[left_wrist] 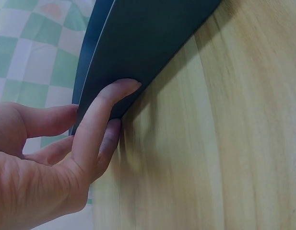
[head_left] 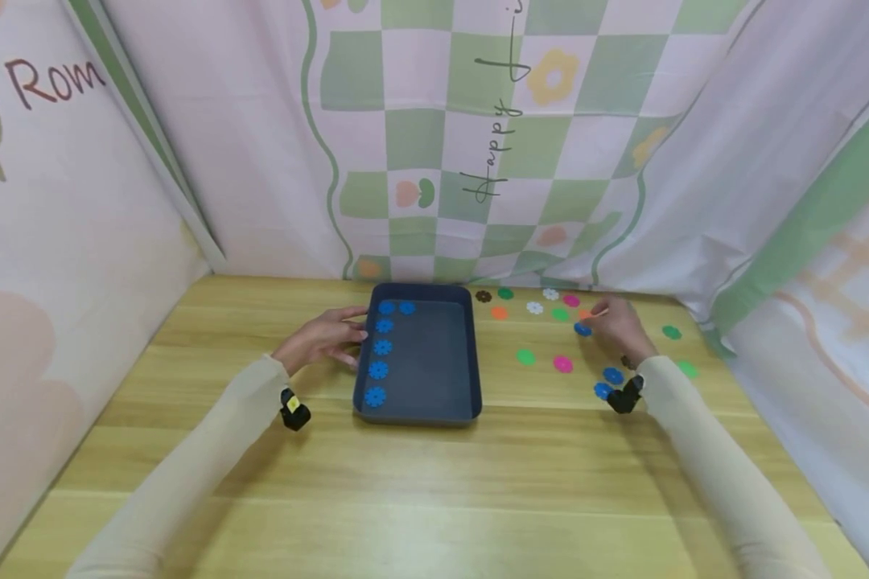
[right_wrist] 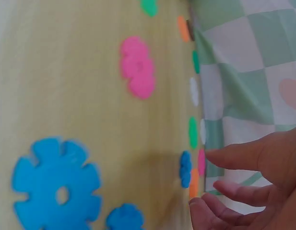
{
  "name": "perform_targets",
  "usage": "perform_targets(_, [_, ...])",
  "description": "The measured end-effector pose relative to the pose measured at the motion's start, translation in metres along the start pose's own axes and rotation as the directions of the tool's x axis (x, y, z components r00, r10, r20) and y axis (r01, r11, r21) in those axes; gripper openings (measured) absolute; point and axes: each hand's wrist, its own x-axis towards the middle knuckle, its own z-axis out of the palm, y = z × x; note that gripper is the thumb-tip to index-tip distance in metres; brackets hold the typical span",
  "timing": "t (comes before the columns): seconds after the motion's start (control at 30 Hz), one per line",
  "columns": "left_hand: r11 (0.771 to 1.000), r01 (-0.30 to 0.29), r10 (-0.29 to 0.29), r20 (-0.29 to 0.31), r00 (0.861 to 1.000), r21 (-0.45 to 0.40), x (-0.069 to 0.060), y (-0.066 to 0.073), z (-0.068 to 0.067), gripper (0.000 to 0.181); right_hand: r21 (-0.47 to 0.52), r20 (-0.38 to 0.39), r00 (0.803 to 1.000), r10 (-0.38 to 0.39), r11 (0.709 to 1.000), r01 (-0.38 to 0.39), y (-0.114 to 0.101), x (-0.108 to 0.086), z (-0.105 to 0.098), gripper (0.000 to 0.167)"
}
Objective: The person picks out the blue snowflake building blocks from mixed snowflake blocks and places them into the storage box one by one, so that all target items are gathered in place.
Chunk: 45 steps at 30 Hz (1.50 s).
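My left hand (head_left: pixel 326 338) rests against the left side of a dark rectangular tray (head_left: pixel 434 370). In the left wrist view, its bent fingers touch the tray's outer wall (left_wrist: pixel 152 43) and edge. Along the tray's left inner side lies a column of blue flower-shaped pieces (head_left: pixel 382 347), with one more at the top beside it. My right hand (head_left: pixel 618 326) hovers over the right part of the table. Its thumb and fingers are apart in the right wrist view, close to a blue flower piece (right_wrist: pixel 185 169) and an orange piece (right_wrist: pixel 194 184); nothing shows between them.
Right of the tray lie scattered flower pieces: pink (head_left: pixel 562 364), light green (head_left: pixel 525 357), white (head_left: pixel 534 308), brown (head_left: pixel 483 296) and others. Two blue pieces (head_left: pixel 613 375) lie near the right wrist. A checked curtain (head_left: pixel 471 161) hangs behind the wooden table (head_left: pixel 405 498).
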Motion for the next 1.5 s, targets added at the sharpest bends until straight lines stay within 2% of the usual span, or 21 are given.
perform_targets(0.17, [1.0,0.004,-0.004,-0.005,1.0,0.0,-0.001,0.0,0.0,0.069,-0.061,0.034,0.998,0.06,0.996,-0.058,0.006,-0.001,0.005,0.035])
perform_targets(0.3, [1.0,0.006,-0.006,-0.001,1.0,-0.009,-0.001,0.001,0.0,0.07,-0.044,0.065,0.994,0.088,0.995,-0.085,0.007,0.0,0.007,0.044])
perform_targets(0.5, [1.0,0.004,-0.004,-0.005,1.0,-0.006,0.0,0.001,-0.001,0.07,-0.061,0.063,0.996,0.055,0.997,-0.052,0.003,0.002,0.007,0.046])
perform_targets(0.63, [1.0,0.004,-0.004,-0.009,1.0,-0.012,0.0,0.002,-0.002,0.069,-0.009,0.084,0.996,0.033,0.999,-0.032,-0.001,0.003,0.004,0.04])
perform_targets(0.83, [1.0,0.006,-0.006,-0.016,1.0,-0.009,-0.002,0.001,-0.002,0.069,0.054,0.099,0.995,-0.022,0.998,0.017,-0.026,0.004,0.0,0.021])
perform_targets(0.9, [1.0,0.007,-0.007,-0.016,1.0,-0.01,-0.002,0.0,-0.002,0.069,0.073,0.099,0.994,-0.044,0.997,0.037,-0.038,0.003,0.002,0.023])
perform_targets(1.0, [1.0,0.006,-0.006,-0.013,1.0,-0.011,-0.002,0.0,-0.001,0.069,0.174,0.115,0.991,-0.075,0.983,0.055,-0.056,0.004,0.009,0.033])
perform_targets(1.07, [1.0,0.001,-0.001,-0.01,1.0,-0.005,0.0,0.001,-0.001,0.069,0.27,0.134,0.987,-0.094,0.961,0.055,-0.066,0.005,0.014,0.036])
perform_targets(1.13, [1.0,-0.008,0.008,-0.004,1.0,0.0,0.003,0.001,0.0,0.069,0.379,0.159,0.98,-0.122,0.924,0.053,-0.074,0.005,0.017,0.035])
perform_targets(1.2, [1.0,-0.015,0.015,0.0,1.0,0.007,0.005,0.001,0.001,0.068,0.485,0.191,0.968,-0.163,0.873,0.052,-0.081,0.006,0.021,0.032])
perform_targets(1.27, [1.0,-0.014,0.014,0.004,1.0,0.012,0.006,0.001,0.001,0.069,0.584,0.241,0.946,-0.216,0.811,0.036,-0.089,0.008,0.025,0.027])
perform_targets(1.37, [1.0,-0.006,0.006,-0.001,1.0,0.018,0.005,0.001,0.001,0.069,0.698,0.33,0.906,-0.266,0.715,-0.044,-0.104,0.012,0.035,0.017])
perform_targets(1.4, [1.0,-0.002,0.002,-0.004,1.0,0.021,0.004,0.001,0.001,0.07,0.716,0.358,0.891,-0.279,0.694,-0.071,-0.109,0.014,0.039,0.016])
perform_targets(1.5, [1.0,-0.004,0.005,-0.009,1.0,0.023,0.001,0.002,0.0,0.07,0.745,0.41,0.871,-0.27,0.651,-0.149,-0.129,0.02,0.055,0.022])
